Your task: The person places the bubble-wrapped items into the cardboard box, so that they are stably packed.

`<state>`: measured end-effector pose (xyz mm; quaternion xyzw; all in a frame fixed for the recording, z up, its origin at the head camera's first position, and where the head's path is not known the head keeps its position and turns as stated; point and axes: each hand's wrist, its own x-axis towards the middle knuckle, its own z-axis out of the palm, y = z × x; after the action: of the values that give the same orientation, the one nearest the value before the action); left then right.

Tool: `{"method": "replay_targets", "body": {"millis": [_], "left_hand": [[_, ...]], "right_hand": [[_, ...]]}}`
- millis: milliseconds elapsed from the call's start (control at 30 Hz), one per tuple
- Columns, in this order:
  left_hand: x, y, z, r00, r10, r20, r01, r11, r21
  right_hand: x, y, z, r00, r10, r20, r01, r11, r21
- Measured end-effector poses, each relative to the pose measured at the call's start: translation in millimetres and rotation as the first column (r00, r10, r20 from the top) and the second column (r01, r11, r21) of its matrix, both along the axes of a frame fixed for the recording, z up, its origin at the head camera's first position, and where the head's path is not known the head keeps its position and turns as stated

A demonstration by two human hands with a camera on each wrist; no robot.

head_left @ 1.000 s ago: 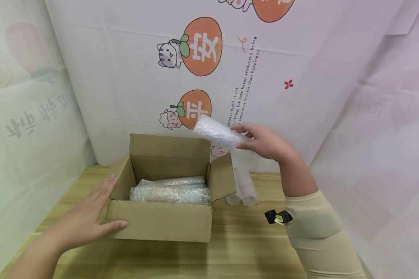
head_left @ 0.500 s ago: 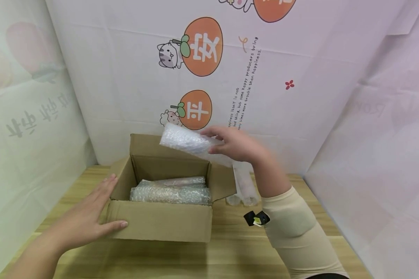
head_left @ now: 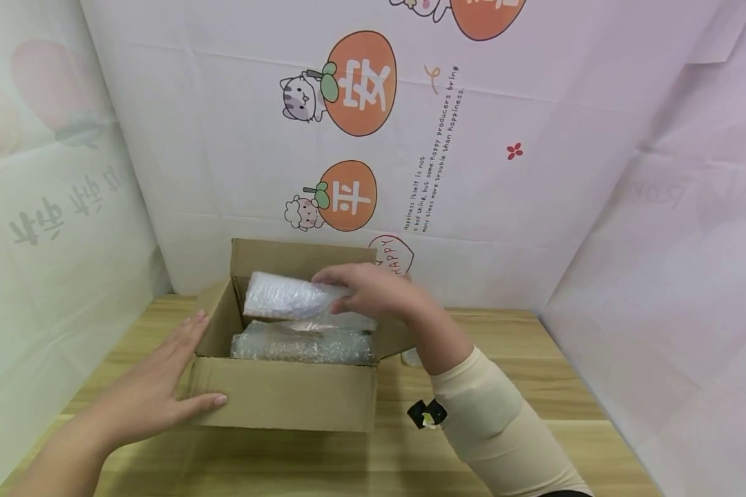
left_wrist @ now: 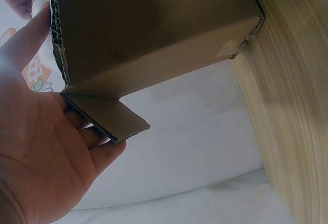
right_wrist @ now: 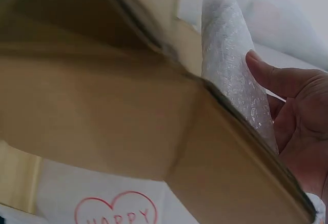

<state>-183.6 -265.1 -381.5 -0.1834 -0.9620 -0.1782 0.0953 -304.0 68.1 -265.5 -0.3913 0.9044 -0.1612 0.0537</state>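
An open cardboard box stands on the table with its flaps folded out. Bubble-wrapped rolls lie inside it toward the front. My right hand grips another bubble-wrapped roll by its right end, above the rear of the box opening. In the right wrist view the thumb lies along that wrapped roll, partly hidden by a box flap. My left hand rests on the box's left flap, fingers straight, thumb on the front flap. From the left wrist, the fingers show behind a small side flap.
Right of the box, the end of another wrapped roll shows, mostly hidden by my right arm. White printed sheets hang behind and on both sides of the wooden table.
My right hand has moved left and down with the wrapped roll, from beyond the right flap to over the box opening. The left hand has stayed in place.
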Motion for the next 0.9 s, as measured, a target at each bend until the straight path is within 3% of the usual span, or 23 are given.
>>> {"method": "replay_targets", "body": {"millis": [200, 533, 900], "left_hand": [[-0.7, 1.0, 0.3, 1.000, -0.003, 0.005, 0.003, 1.000, 0.003], [0.0, 0.7, 3.8, 1.000, -0.013, 0.008, 0.013, 1.000, 0.026], [1.6, -1.3, 1.4, 1.000, -0.014, -0.006, 0.014, 1.000, 0.015]], "right_hand": [[5.2, -9, -22.7, 0.998, 0.040, 0.038, -0.044, 0.994, 0.104], [11.2, -15, -37.7, 0.997, 0.041, 0.068, -0.048, 0.993, 0.112], [16.3, -29, -55.1, 0.999, 0.049, -0.004, -0.047, 0.980, 0.194]]}}
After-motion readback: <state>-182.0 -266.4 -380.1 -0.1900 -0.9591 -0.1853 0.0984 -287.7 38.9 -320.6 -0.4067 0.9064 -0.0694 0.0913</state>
